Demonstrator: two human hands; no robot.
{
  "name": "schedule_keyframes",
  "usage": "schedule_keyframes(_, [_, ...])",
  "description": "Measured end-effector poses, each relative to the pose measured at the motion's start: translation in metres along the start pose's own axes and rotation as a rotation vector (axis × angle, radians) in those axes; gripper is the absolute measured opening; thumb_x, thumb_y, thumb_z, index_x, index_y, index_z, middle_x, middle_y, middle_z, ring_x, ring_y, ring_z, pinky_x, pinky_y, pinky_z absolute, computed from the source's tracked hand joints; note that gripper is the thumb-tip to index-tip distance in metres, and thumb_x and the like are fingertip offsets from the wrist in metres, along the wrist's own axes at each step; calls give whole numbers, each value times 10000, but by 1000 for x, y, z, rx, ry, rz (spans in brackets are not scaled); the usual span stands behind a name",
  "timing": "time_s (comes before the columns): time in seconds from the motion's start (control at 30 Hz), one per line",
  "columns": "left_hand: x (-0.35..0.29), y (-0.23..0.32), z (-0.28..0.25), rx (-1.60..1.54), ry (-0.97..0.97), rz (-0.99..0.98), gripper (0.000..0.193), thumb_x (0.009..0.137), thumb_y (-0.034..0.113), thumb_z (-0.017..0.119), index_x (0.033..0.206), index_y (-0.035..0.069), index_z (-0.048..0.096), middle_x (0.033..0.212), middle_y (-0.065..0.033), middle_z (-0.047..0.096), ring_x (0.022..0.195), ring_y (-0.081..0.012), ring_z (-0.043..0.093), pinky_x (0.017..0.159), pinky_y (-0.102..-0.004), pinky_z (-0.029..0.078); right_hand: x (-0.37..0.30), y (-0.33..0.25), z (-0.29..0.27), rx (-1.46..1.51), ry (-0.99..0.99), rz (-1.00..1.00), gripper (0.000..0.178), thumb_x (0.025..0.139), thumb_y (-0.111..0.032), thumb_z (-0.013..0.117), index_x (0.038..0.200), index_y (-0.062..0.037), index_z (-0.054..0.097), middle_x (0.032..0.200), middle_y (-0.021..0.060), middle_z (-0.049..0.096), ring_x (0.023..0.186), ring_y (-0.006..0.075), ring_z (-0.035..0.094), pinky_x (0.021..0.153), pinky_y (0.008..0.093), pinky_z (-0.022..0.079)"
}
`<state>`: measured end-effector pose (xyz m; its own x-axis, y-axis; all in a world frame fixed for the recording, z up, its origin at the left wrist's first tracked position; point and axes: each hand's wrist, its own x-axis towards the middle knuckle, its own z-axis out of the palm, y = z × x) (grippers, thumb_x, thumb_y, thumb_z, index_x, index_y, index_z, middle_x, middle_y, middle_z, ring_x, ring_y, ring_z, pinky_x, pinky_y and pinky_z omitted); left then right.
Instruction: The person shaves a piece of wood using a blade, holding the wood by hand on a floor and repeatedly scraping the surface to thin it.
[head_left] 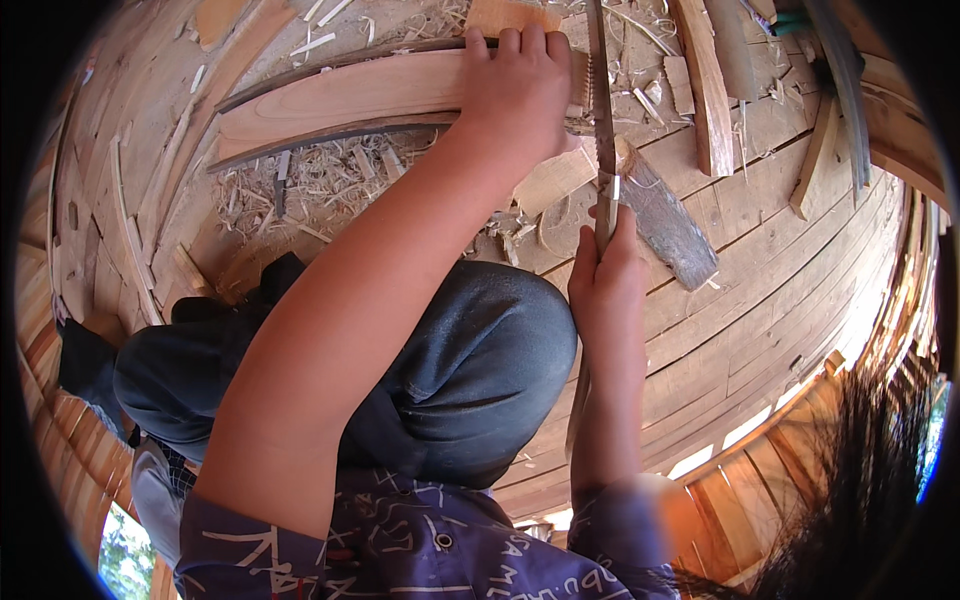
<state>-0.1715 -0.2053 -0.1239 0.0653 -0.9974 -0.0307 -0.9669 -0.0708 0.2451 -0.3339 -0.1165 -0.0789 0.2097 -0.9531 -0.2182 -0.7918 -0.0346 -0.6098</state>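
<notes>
A wooden plank (345,92) with bark-dark edges lies across the floor in front of me, its right end near the saw. My left hand (515,90) presses on that end, fingers bent over the far edge. In my right hand (612,268) is the handle of a handsaw (601,100). Its long narrow blade points away from me, upright in the view, with teeth toward the plank. The blade runs along or across the plank's right end; how deep it sits cannot be told. Beneath that end is a pale wood block (556,180).
A bark-covered offcut (668,222) lies right of the saw handle. Wood shavings (330,185) litter the floor near the plank. Several long boards (703,90) lie at the far right, and more strips (130,215) at the left. My bent knee (490,350) is close below the plank.
</notes>
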Motion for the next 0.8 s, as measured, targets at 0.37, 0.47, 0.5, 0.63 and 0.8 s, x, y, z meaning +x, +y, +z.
schedule_keyframes(0.37, [0, 1, 1, -5, 35, -45, 881, 594, 563, 832, 1224, 18, 543, 1164, -114, 588, 1127, -266, 568, 1044, -615, 307, 18, -6, 5, 26, -3, 42, 206, 936, -43, 533, 1139, -19, 507, 850, 257, 646, 802, 443, 652, 640, 468, 491])
schedule_keyframes(0.47, [0, -2, -5, -37, -28, -25, 866, 657, 573, 778, 1255, 9, 506, 1202, -141, 573, 1166, -291, 546, 1032, -627, 301, 16, 0, 6, 30, -12, 45, 209, 937, -50, 537, 1142, -19, 509, 851, 251, 647, 802, 444, 649, 640, 471, 496])
schedule_keyframes(0.5, [-1, -5, -6, -65, -46, 36, 843, 702, 544, 758, 1272, -8, 477, 1237, -177, 549, 1203, -317, 516, 1045, -612, 297, 15, 3, 8, 6, 1, 12, 206, 941, -55, 533, 1140, -17, 491, 766, 260, 630, 729, 456, 635, 587, 498, 479])
schedule_keyframes(0.63, [-1, -38, -7, -124, -78, 280, 745, 854, 446, 646, 1332, -62, 384, 1341, -277, 471, 1305, -396, 419, 1098, -539, 272, 18, 6, 12, 45, 35, -42, 219, 942, -58, 529, 1148, -12, 470, 654, 261, 606, 632, 468, 615, 519, 529, 460])
schedule_keyframes(0.8, [-2, -48, -5, -140, -55, 391, 674, 912, 386, 574, 1353, -75, 357, 1358, -293, 451, 1312, -413, 402, 1131, -462, 249, 19, 7, 7, 63, 34, -54, 167, 940, -57, 533, 1090, -29, 465, 635, 255, 597, 619, 461, 613, 505, 529, 453])
